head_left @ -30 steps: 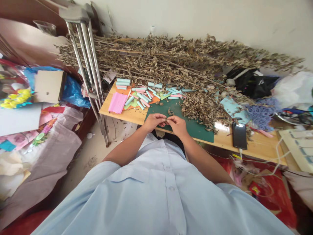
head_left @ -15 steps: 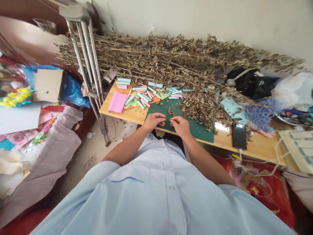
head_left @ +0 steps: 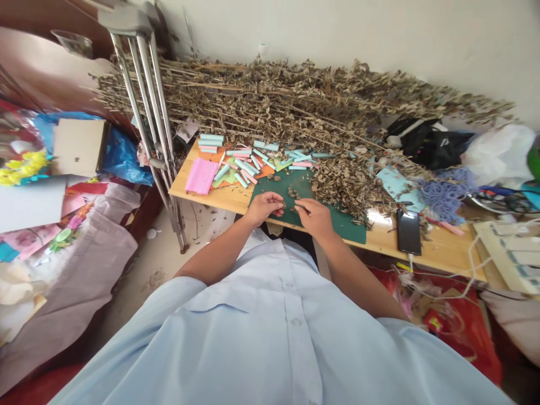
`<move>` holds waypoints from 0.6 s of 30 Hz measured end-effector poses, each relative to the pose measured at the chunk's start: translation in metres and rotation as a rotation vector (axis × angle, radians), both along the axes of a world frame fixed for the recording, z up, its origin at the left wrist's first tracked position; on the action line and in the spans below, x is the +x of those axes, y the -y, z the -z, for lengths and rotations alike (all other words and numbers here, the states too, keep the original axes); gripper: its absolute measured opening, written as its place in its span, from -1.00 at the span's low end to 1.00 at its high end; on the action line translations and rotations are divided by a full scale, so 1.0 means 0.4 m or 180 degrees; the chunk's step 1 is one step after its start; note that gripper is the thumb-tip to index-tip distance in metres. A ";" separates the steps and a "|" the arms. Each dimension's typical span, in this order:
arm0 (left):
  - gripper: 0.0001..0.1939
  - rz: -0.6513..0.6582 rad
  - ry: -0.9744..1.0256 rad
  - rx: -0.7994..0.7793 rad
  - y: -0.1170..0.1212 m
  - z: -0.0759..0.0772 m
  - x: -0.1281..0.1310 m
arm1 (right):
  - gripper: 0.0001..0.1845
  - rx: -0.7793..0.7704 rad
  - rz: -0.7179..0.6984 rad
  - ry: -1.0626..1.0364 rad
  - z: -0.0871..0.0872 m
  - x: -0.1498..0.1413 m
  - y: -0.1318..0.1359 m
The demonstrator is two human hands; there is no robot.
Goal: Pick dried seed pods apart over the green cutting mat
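My left hand (head_left: 264, 205) and my right hand (head_left: 313, 215) hover over the near edge of a dark green cutting mat (head_left: 337, 223) on a wooden table (head_left: 439, 247). Each hand is closed in a pinch on a tiny dry brown bit, too small to name. A gap separates the two hands. A few dried leaf crumbs (head_left: 292, 193) lie on the mat just beyond my fingers. A heap of dried leaves (head_left: 350, 185) covers the mat's far right side.
Long dried leafy stalks (head_left: 270, 101) are piled along the wall. Pastel paper rolls (head_left: 248, 160) and a pink pad (head_left: 201, 175) lie at the table's left. A black phone (head_left: 408, 232) lies at right. Metal crutches (head_left: 147, 112) lean by the table's left end.
My hands, joined at the fingertips a second ago, have drawn apart. The right hand has shifted slightly right and down toward the mat.
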State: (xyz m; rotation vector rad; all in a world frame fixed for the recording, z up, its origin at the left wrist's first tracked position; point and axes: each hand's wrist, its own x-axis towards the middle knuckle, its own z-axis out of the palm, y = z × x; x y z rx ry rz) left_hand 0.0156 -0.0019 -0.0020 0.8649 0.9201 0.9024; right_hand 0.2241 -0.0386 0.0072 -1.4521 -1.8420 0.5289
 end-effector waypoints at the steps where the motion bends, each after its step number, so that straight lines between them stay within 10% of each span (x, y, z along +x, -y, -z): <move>1: -0.63 0.0011 0.0001 0.0000 0.001 -0.003 0.000 | -0.75 -0.0008 -0.0006 -0.0144 -0.003 -0.008 -0.001; 18: -0.64 0.0099 -0.0036 0.0017 0.003 0.004 -0.008 | -0.83 -0.0292 -0.0188 -0.0624 -0.004 -0.078 -0.019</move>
